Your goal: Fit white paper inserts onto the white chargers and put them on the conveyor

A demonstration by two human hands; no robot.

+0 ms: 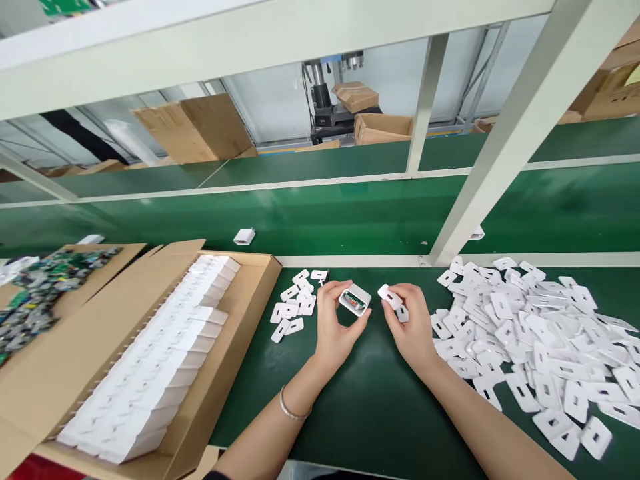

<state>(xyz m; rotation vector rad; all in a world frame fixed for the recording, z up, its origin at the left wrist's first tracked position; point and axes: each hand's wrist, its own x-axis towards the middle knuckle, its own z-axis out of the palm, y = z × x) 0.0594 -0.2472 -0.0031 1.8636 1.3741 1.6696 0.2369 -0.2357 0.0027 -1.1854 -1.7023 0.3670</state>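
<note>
My left hand is closed around a white plastic charger housing. Its open end faces me, and a green circuit board shows inside. Just to the right, my right hand pinches a small white cover plate with a slot in it, apart from the housing. A second white plate shows at the fingers of this hand; whether it is held too, I cannot tell. Left of my left hand lies a small group of white plates. A large heap of similar plates spreads beside my right forearm.
At the left, a cardboard box holds rows of white housings. Beyond it, many circuit boards lie on cardboard. A single white housing sits on the green ledge behind. A pale metal post rises at the back right of the green table.
</note>
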